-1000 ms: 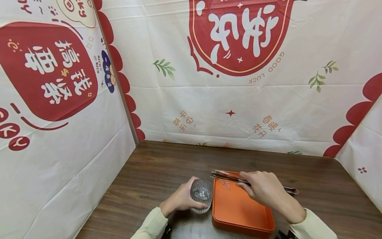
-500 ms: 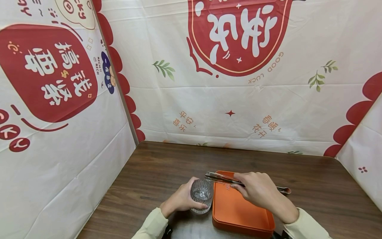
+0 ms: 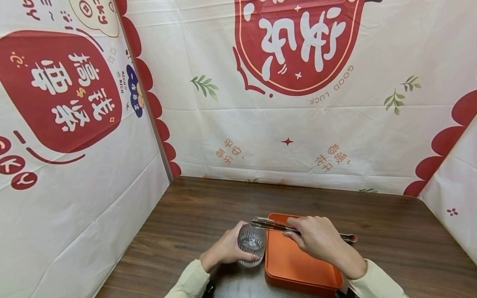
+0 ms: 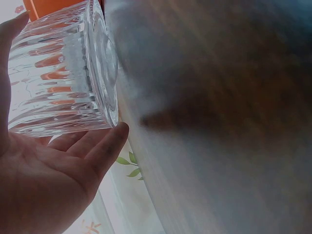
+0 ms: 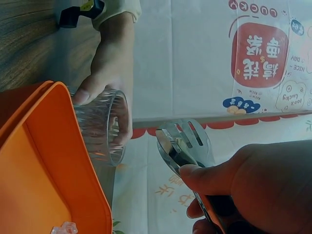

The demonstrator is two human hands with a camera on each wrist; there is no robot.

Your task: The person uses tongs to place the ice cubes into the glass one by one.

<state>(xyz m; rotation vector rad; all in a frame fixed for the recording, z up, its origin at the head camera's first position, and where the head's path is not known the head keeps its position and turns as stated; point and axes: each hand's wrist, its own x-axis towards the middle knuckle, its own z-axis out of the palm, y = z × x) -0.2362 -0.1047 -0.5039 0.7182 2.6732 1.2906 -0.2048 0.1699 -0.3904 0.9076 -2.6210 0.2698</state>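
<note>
Printed white cloth [image 3: 182, 132] stands behind the brown table [image 3: 208, 198]. Your left hand [image 3: 225, 248] grips the ribbed glass [image 3: 252, 239], just beside the orange tray [image 3: 298, 260], and your right hand [image 3: 322, 242] pinches the metal tongs [image 5: 202, 153], held above the tray and near the glass; one clear piece [image 5: 65, 228] lies inside the tray.

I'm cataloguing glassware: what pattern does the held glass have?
The glass has lengthwise ribs, seen best in the left wrist view.

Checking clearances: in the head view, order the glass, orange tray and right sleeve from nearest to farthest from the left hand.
1. Glass: gripped by the left hand.
2. Orange tray: just right of the glass.
3. Right sleeve: lower right, past the tray.
</note>
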